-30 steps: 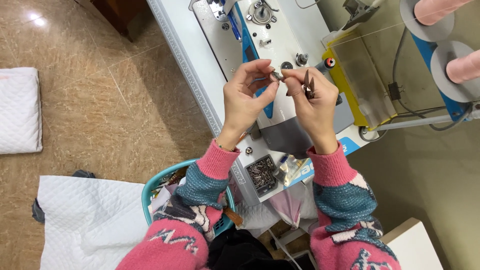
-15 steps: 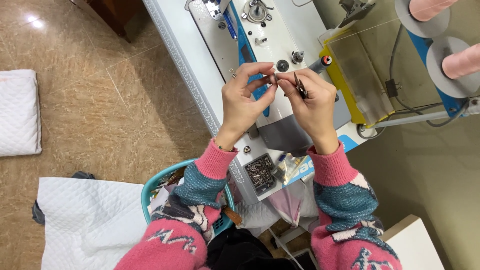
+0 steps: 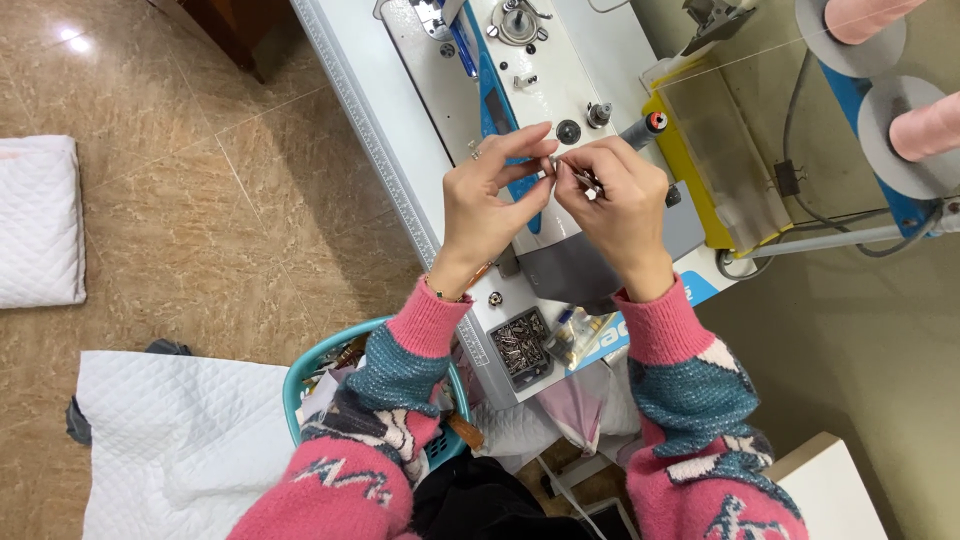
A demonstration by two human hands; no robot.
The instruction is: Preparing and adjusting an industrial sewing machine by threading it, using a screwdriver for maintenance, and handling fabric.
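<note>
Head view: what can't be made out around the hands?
- Small metal part pinched by left hand: too small, fingers cover it.
- Thin metal tool in right hand: mostly hidden by fingers.
- Pink thread cones: cut off by the frame edge.
- Teal basket: contents blocked by sleeves.

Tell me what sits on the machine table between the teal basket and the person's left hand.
In the head view, between the teal basket and the left hand lies the table's ruler-marked front edge, crossed by the pink sleeve cuff; a small tray of metal parts sits just beside.

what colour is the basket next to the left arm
Teal, seen in the head view: the basket sits just under the left sleeve.
</note>
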